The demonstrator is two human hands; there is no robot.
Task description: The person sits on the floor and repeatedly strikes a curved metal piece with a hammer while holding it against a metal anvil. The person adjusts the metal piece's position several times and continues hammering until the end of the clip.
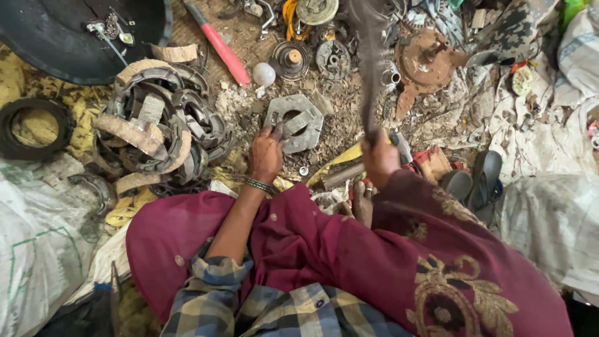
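Left hand [267, 153] fingers pressing near edge of grey metal plate [294, 122] | right hand [379, 157] clenched around blurred hammer [368, 75] raised beside plate | scrap crowds all sides, brake shoes [159, 128] left.

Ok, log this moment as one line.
left hand: steadies grey metal plate | right hand: grips raised tool, motion-blurred | brake shoe pile on left

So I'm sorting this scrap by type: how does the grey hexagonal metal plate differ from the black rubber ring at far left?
The grey hexagonal metal plate has flat angular sides; the black rubber ring is round. The plate's hole is crossed by a metal bar, the ring's is open. The left hand touches the plate; nothing touches the ring. Both lie flat on the littered ground.
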